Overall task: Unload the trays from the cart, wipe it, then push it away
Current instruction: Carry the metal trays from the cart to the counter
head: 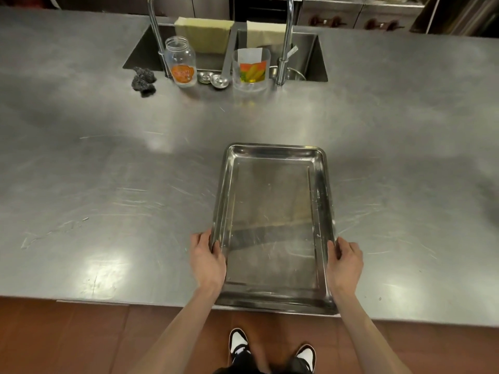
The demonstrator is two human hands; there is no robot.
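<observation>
Nearest the camera, a pair of shoes [272,349] is seen on the tiled floor [67,341]. Just above, a steel tray [272,225] is held at the near edge of the desk [108,184], its front rim slightly over that edge. The tray's left rim is gripped by the left hand [208,261] and its right rim by the right hand [345,261], fingers curled round the lip on each side. The tray is empty. Farther back, a scouring pad [144,81], a clear jar [181,63], a plastic container [250,68] and cloths [205,33] draped at the sink [316,58] are seen. The cart is not in view, so unloading is judged to be under way, with wiping and pushing still to be done.
</observation>
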